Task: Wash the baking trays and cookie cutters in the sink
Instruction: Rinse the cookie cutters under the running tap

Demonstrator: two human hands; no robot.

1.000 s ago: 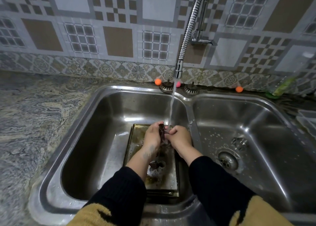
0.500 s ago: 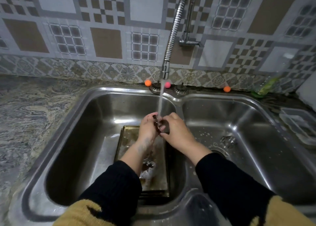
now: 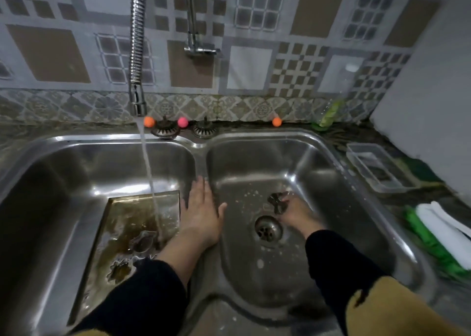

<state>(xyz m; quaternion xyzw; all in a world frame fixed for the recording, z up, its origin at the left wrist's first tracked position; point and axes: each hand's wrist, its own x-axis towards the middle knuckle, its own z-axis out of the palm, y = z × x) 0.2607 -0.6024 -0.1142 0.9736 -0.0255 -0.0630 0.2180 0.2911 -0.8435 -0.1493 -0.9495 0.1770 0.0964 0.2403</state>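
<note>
A greasy baking tray [image 3: 119, 221] lies flat in the left basin of the steel double sink [image 3: 201, 144], with two cookie cutters [image 3: 142, 241] on it and tap water running onto it. My left hand [image 3: 201, 213] hovers open, fingers straight, over the divider between the basins. My right hand [image 3: 293, 212] is low in the right basin beside the drain [image 3: 268, 228], holding a small metal cookie cutter [image 3: 277, 202] at its fingertips. The image is blurred there.
A flexible tap hose [image 3: 137, 55] hangs over the left basin. Two strainer plugs [image 3: 165, 130] and small coloured balls sit on the back rim. On the right counter are a clear plastic box [image 3: 374, 167], a green and white cloth [image 3: 443, 233] and a green bottle [image 3: 328, 116].
Both hands left the water stream. My right hand carried the cutter over into the right basin, down near the drain; my left hand let go and opened over the divider.
</note>
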